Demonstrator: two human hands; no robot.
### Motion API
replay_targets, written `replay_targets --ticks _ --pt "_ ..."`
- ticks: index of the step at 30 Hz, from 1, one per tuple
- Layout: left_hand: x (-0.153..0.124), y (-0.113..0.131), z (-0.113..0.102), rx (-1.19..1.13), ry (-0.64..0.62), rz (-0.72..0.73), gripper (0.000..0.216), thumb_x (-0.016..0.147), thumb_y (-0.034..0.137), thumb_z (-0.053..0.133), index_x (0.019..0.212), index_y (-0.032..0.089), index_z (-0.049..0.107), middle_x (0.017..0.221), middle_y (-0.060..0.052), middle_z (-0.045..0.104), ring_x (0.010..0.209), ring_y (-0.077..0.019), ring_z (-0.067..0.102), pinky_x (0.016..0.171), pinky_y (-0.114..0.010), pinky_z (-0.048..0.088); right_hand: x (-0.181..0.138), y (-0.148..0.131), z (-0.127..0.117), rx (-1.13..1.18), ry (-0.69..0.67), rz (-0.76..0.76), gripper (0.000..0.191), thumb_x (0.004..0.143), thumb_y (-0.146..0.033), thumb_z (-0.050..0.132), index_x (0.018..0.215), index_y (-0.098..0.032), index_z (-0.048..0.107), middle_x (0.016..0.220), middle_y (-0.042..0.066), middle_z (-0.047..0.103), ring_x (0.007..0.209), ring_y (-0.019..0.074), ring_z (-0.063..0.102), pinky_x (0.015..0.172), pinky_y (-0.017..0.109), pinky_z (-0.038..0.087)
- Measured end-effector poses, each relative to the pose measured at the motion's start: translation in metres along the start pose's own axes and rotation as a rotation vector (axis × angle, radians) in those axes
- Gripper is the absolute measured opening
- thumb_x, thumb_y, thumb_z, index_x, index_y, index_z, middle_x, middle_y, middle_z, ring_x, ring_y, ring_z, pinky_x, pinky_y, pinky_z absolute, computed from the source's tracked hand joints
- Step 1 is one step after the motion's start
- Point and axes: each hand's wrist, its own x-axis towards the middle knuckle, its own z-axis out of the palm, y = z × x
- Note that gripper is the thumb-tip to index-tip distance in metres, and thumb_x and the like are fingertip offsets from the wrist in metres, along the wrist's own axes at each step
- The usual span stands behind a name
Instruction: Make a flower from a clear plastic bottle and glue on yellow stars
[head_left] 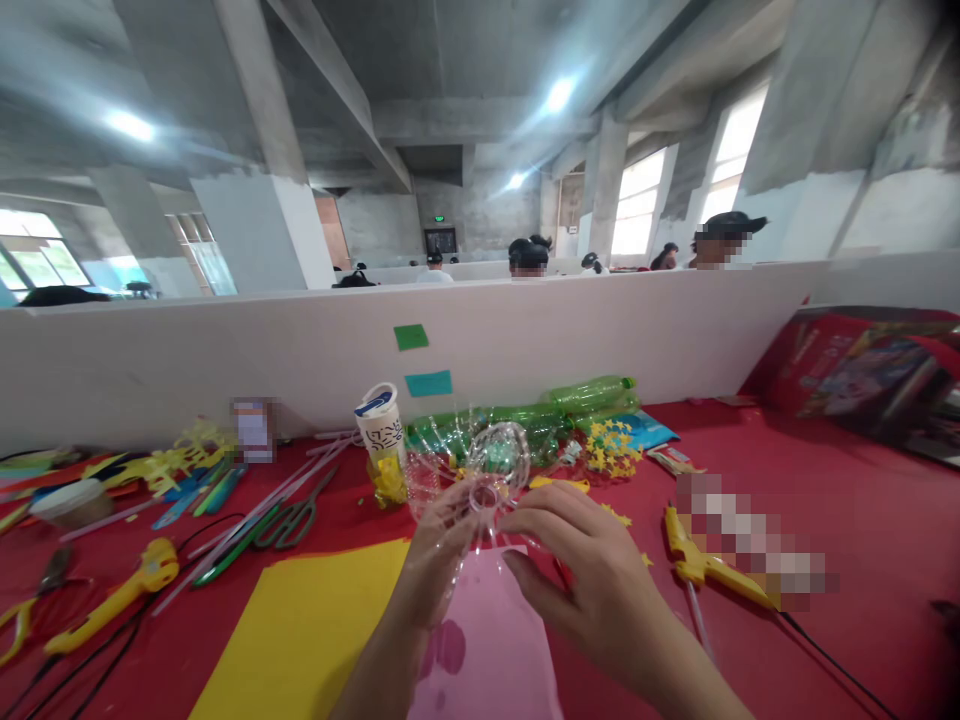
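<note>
A clear plastic bottle cut into thin strips [486,496] is held up in front of me, its strips fanning out around the ring-shaped neck. My left hand [437,535] is closed on its left side, with the fingers partly behind the clear plastic. On the other side, my right hand [581,550] has its curved fingers and thumb at the strips near the neck, closed on them. Beneath the hands lies a pink sheet [487,640] with darker wet-looking spots. A yellow sheet [300,620] is beside it on the left.
Yellow glue guns lie left [124,595] and right [705,565], with trailing cords. Green-handled scissors [292,520], a white cup [379,425], green plastic bottles [592,397] and yellow stars [611,447] are farther back. A white partition [525,335] borders the red table [825,500]; people are beyond.
</note>
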Motion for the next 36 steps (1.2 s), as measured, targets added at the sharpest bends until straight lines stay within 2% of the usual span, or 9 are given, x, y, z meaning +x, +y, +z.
replay_targets --ticks 4,7,10,15,19,25,32,36 --pt "0.001 -0.001 -0.001 -0.011 0.013 -0.005 0.032 0.073 0.022 0.070 0.105 0.022 0.065 0.093 -0.004 0.065 0.084 -0.0153 0.057 0.078 -0.026 0.043 -0.003 -0.003 -0.014 0.123 -0.006 0.100 0.008 0.087 -0.020 0.053 0.089 -0.022 0.060 0.084 -0.001 0.065 0.080 0.0137 0.058 0.072 0.028 0.046" --pt "0.001 -0.002 0.001 -0.037 0.006 -0.025 0.026 0.073 0.020 0.069 0.099 0.022 0.066 0.084 -0.001 0.063 0.070 -0.0104 0.054 0.068 -0.022 0.042 -0.004 0.001 -0.019 0.127 0.096 0.164 0.010 0.089 -0.021 0.051 0.088 -0.023 0.060 0.084 -0.001 0.064 0.080 0.0131 0.058 0.070 0.027 0.046" --pt "0.000 -0.004 0.002 -0.036 -0.003 -0.066 0.025 0.073 0.019 0.069 0.098 0.019 0.066 0.080 -0.001 0.061 0.062 -0.0082 0.051 0.064 -0.021 0.041 -0.003 0.006 -0.015 0.043 0.186 0.148 0.010 0.087 -0.016 0.053 0.089 -0.022 0.060 0.085 0.000 0.063 0.082 0.0137 0.057 0.072 0.027 0.045" --pt "0.001 -0.007 0.002 -0.031 0.022 -0.092 0.031 0.072 0.025 0.071 0.102 0.017 0.065 0.070 0.000 0.058 0.063 -0.0106 0.050 0.067 -0.026 0.042 0.001 0.014 0.002 0.006 0.124 0.127 0.015 0.087 -0.013 0.050 0.088 -0.020 0.063 0.083 0.002 0.062 0.079 0.0155 0.056 0.071 0.030 0.045" --pt "0.001 -0.008 0.001 -0.008 -0.003 -0.071 0.029 0.074 0.025 0.070 0.101 0.017 0.066 0.070 -0.001 0.058 0.062 -0.0099 0.049 0.067 -0.026 0.041 0.001 0.018 0.010 -0.035 0.117 0.169 0.017 0.087 -0.014 0.048 0.090 -0.020 0.064 0.085 0.004 0.062 0.080 0.0172 0.056 0.072 0.031 0.045" --pt "0.002 -0.010 0.004 0.016 -0.008 -0.053 0.030 0.072 0.025 0.072 0.100 0.018 0.067 0.075 -0.002 0.061 0.064 -0.0114 0.050 0.065 -0.026 0.040 0.001 0.022 0.013 -0.051 0.116 0.270 0.013 0.085 -0.015 0.052 0.091 -0.021 0.062 0.086 0.004 0.062 0.080 0.0179 0.057 0.072 0.031 0.045" --pt "0.003 -0.011 0.006 0.043 -0.011 -0.042 0.031 0.071 0.027 0.072 0.100 0.018 0.067 0.069 -0.001 0.058 0.063 -0.0113 0.047 0.063 -0.025 0.038 0.002 0.022 0.013 -0.015 0.111 0.342 0.012 0.085 -0.017 0.052 0.093 -0.022 0.060 0.081 0.002 0.059 0.071 0.0161 0.054 0.065 0.029 0.044" --pt "0.002 -0.012 0.005 0.049 -0.027 -0.046 0.030 0.073 0.026 0.071 0.101 0.017 0.066 0.072 -0.001 0.058 0.063 -0.0113 0.048 0.064 -0.026 0.039 0.002 0.024 0.014 0.033 0.117 0.336 0.008 0.085 -0.015 0.052 0.084 -0.021 0.058 0.079 0.001 0.058 0.072 0.0155 0.054 0.065 0.027 0.043"
